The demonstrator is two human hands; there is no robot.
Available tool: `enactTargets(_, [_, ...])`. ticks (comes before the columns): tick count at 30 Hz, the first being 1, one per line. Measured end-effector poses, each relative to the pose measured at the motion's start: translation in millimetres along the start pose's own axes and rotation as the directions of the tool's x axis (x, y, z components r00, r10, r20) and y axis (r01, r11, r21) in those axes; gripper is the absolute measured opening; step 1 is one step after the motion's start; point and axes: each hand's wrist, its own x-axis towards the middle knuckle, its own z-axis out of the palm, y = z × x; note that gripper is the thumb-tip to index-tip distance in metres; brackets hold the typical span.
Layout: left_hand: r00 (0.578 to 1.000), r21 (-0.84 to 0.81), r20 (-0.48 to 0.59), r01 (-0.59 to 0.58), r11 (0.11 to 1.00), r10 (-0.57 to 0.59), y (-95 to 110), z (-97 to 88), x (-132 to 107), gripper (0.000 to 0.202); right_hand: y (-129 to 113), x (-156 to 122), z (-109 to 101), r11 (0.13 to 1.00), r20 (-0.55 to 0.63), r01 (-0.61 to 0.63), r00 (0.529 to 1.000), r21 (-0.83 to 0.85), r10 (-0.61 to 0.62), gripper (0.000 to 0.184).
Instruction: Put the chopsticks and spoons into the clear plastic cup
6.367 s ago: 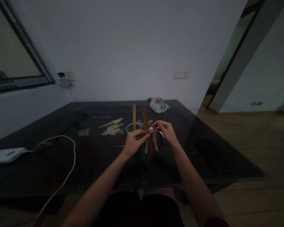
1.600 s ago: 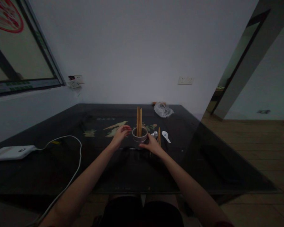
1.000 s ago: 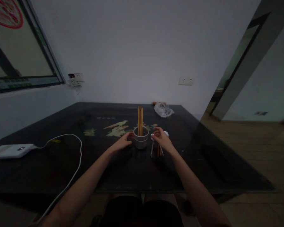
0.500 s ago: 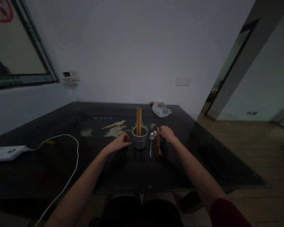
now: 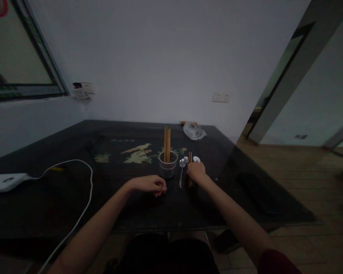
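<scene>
Head view shows a wide dark table [image 5: 74, 213] with a glossy top and a pale inlaid bird-and-leaf design [image 5: 137, 154] near its middle, broad enough that everything in use sits clustered within easy reach of both arms. A white cable [image 5: 87, 194] loops across the left side from a flat white device [image 5: 4, 182] at the table's edge, well apart from the cluster. At the far edge lies a crumpled clear plastic bag [image 5: 193, 131], out of the way. In the middle stands a small round cup [image 5: 168, 169], upright, with a bundle of chopsticks [image 5: 167, 144] standing on end in it, the cup's wall keeping them vertical. Just right of the cup a metal spoon [image 5: 182, 169] lies flat, bowl away from the person, and beside it a loose pair of chopsticks [image 5: 190, 167] lies parallel, with a white spoon [image 5: 196, 159] just beyond. The right hand [image 5: 196, 172] rests on these loose chopsticks, fingers curled down over them; whether it actually grips them cannot be told in the dim light. The left hand [image 5: 150, 185] rests on the table in front of the cup, loosely curled, holding nothing visible.
</scene>
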Motion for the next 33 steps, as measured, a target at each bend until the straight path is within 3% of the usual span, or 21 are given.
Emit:
enactTargets(19, [0.999, 0.043, -0.048, 0.004, 0.999, -0.001, 2, 4.2, 1, 0.031, -18, 9, 4, 0.998, -0.011, -0.015, 1.000, 0.060, 0.016, 0.027])
enactTargets(23, [0.998, 0.054, -0.065, -0.009, 0.999, 0.012, 2, 6.1, 2, 0.029, -8, 11, 0, 0.997, -0.035, -0.015, 0.999, 0.076, 0.018, 0.030])
enactTargets(29, [0.994, 0.093, -0.091, -0.045, 0.995, 0.054, 1, 7.8, 5, 0.028, 20, 31, -14, 0.990, -0.117, -0.130, 0.984, 0.058, 0.137, 0.031])
enactTargets(33, [0.995, 0.096, -0.083, -0.041, 0.995, 0.049, 2, 7.7, 4, 0.031, 19, 42, -9, 0.990, -0.084, -0.137, 0.987, 0.032, 0.139, 0.031])
